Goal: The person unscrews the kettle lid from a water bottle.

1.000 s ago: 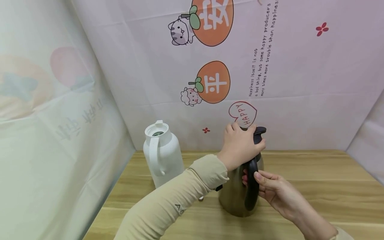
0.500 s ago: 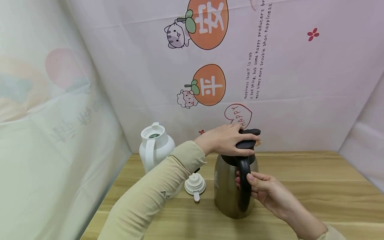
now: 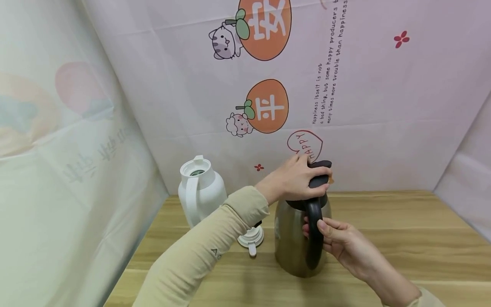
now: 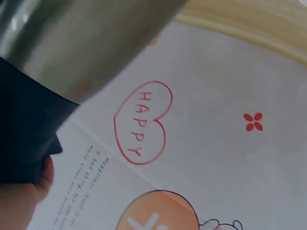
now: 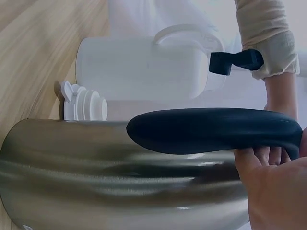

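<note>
—And the left hand?
—Curled over the black lid of the steel jug, upright in from the desk's far edge.
—Why the right hand on the handle?
—Gripping it, probably to steady the jug (white flask uncapped near the far left corner, white stopper between).

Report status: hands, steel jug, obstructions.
Left hand on black lid; right hand gripping black handle. Steel jug upright on table. White stopper nearby, seemingly not blocking.
</note>
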`<state>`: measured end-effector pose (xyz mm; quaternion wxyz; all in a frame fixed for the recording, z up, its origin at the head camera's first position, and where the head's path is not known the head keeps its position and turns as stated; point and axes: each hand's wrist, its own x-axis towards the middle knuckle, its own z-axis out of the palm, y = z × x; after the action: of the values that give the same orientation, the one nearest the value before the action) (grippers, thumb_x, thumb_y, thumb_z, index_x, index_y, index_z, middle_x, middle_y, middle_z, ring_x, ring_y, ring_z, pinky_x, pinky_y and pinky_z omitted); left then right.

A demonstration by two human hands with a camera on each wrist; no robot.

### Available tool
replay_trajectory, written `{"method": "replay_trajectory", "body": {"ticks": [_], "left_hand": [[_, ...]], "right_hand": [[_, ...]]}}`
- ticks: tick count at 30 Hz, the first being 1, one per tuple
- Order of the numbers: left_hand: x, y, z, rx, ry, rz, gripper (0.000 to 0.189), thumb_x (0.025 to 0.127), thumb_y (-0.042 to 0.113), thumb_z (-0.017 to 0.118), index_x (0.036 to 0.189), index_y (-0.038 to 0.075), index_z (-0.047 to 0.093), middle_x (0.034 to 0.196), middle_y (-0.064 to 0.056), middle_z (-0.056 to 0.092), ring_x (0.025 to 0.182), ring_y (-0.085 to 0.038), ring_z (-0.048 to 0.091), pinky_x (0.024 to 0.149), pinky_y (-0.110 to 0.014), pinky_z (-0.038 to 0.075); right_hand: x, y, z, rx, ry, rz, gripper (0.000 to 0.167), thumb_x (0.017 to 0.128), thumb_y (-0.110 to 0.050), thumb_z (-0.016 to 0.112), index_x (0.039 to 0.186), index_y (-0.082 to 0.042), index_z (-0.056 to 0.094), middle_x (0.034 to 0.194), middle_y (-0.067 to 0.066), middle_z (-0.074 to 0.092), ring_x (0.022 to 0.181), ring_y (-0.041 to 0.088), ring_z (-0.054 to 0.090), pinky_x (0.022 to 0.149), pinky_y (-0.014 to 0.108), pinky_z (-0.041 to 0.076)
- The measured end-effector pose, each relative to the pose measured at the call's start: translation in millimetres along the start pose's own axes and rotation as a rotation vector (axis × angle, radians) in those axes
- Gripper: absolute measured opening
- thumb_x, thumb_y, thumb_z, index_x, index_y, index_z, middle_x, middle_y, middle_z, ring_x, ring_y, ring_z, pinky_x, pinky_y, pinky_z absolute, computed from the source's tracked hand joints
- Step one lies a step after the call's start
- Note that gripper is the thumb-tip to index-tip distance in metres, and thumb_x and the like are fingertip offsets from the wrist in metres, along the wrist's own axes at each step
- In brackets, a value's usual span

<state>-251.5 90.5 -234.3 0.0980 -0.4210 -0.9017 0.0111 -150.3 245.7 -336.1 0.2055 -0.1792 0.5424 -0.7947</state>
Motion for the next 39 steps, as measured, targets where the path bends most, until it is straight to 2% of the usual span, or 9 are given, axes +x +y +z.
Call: {"method": "replay_trajectory", "body": {"ticks": [6,10,12,15,18,21,26,30,39], "left_hand": [[-0.1,28.9,1.2,-0.013,0.046,-0.269,0.046,0.095,0.057,0.036,0.138,0.043,0.044,0.133,-0.013,0.049,0.123,-0.024,0.042,0.104,-0.033,0.037],[1.7,32.4,-3.4,-0.068,-0.011,-0.329,0.053,0.092,0.061,0.04,0.142,0.044,0.037,0.138,-0.016,0.044,0.127,-0.026,0.039,0.104,-0.032,0.038],[2.0,25.0,-9.2,-0.101,-0.102,-0.282,0.06,0.089,0.065,0.044,0.144,0.045,0.032,0.143,-0.015,0.039,0.129,-0.026,0.036,0.101,-0.031,0.04],[-0.1,4.2,-19.7,-0.194,-0.226,-0.143,0.069,0.086,0.064,0.053,0.146,0.044,0.028,0.145,-0.011,0.035,0.129,-0.022,0.037,0.099,-0.031,0.042],[-4.4,-17.8,-26.3,-0.302,-0.276,-0.031,0.071,0.085,0.057,0.061,0.147,0.041,0.03,0.145,-0.006,0.037,0.127,-0.017,0.04,0.1,-0.031,0.042],[-6.7,-30.2,-26.4,-0.338,-0.259,0.04,0.069,0.086,0.053,0.062,0.146,0.038,0.034,0.142,-0.004,0.041,0.124,-0.014,0.043,0.101,-0.03,0.041],[-5.4,-30.5,-18.2,-0.158,-0.178,0.114,0.06,0.088,0.059,0.054,0.143,0.04,0.039,0.128,-0.006,0.047,0.11,-0.013,0.046,0.09,-0.025,0.044],[-4.8,-27.1,-12.9,-0.049,-0.116,0.111,0.055,0.088,0.06,0.051,0.139,0.041,0.042,0.119,-0.005,0.048,0.101,-0.012,0.045,0.083,-0.024,0.044],[-1.2,-15.9,-14.3,0.05,-0.051,0.11,0.047,0.088,0.06,0.049,0.129,0.036,0.046,0.108,-0.003,0.05,0.094,-0.012,0.047,0.074,-0.024,0.046]], "right_hand": [[-2.5,-2.2,-2.7,0.031,0.014,0.013,0.034,0.104,-0.017,0.037,0.114,-0.022,0.068,0.113,-0.007,0.069,0.109,0.006,0.064,0.093,0.02,0.05],[-3.6,-2.0,-3.7,0.04,0.009,0.014,0.034,0.104,-0.016,0.036,0.114,-0.022,0.068,0.113,-0.007,0.069,0.109,0.006,0.064,0.093,0.02,0.05],[-3.2,-1.6,-3.7,0.044,0.0,0.016,0.034,0.104,-0.017,0.036,0.115,-0.022,0.068,0.115,-0.007,0.069,0.11,0.006,0.064,0.094,0.02,0.05],[-1.4,-0.4,-2.5,0.052,-0.012,0.02,0.034,0.104,-0.017,0.036,0.117,-0.021,0.067,0.117,-0.007,0.068,0.11,0.006,0.063,0.095,0.021,0.05],[0.5,1.2,-1.1,0.047,-0.017,0.024,0.033,0.104,-0.018,0.037,0.118,-0.021,0.067,0.117,-0.007,0.067,0.111,0.006,0.063,0.095,0.02,0.049],[1.1,2.3,-0.7,0.046,-0.018,0.024,0.032,0.104,-0.017,0.038,0.117,-0.02,0.067,0.117,-0.007,0.068,0.11,0.005,0.063,0.095,0.02,0.049],[1.2,2.7,-1.2,0.036,-0.022,0.016,0.033,0.104,-0.017,0.037,0.118,-0.021,0.066,0.117,-0.007,0.068,0.11,0.005,0.063,0.095,0.019,0.049],[1.5,2.3,-1.6,0.035,-0.025,0.011,0.033,0.104,-0.017,0.036,0.118,-0.021,0.066,0.118,-0.007,0.067,0.111,0.005,0.062,0.095,0.02,0.049],[-0.5,-1.3,-3.1,0.053,-0.031,-0.012,0.034,0.104,-0.015,0.035,0.119,-0.019,0.065,0.118,-0.005,0.067,0.112,0.007,0.063,0.096,0.02,0.049]]}}
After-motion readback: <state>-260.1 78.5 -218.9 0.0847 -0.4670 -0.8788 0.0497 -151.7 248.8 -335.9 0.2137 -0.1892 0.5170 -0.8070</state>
